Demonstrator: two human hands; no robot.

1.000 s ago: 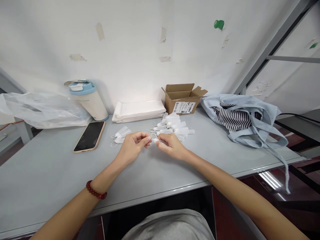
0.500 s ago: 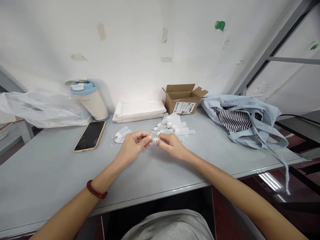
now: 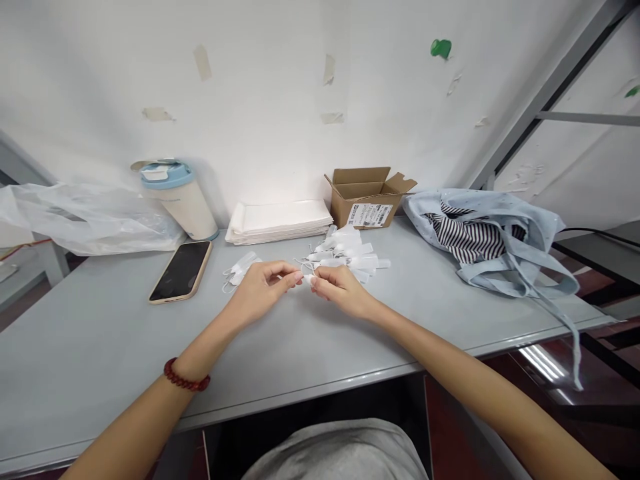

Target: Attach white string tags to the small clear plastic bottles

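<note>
1. Left hand [image 3: 265, 287]: thumb and fingers pinched together at the end of the small white piece [image 3: 307, 278]. On its body or its cord, I can't tell.
2. Right hand [image 3: 343, 290]: thumb and bent forefinger clamped on the other end of the same piece.
3. Just changed: the loop that showed between the hands half a second ago is mostly lost to view; white now shows between the fingertips. The red bracelet [image 3: 186, 381] has slid left and down, so I read the left wrist as re-angled.
4. My read: both hands are now working one spot on the piece.
5. Piece is held above the grey table [image 3: 300, 347], between the small left pile [image 3: 243, 268] and the bigger right pile [image 3: 350, 248].
</note>
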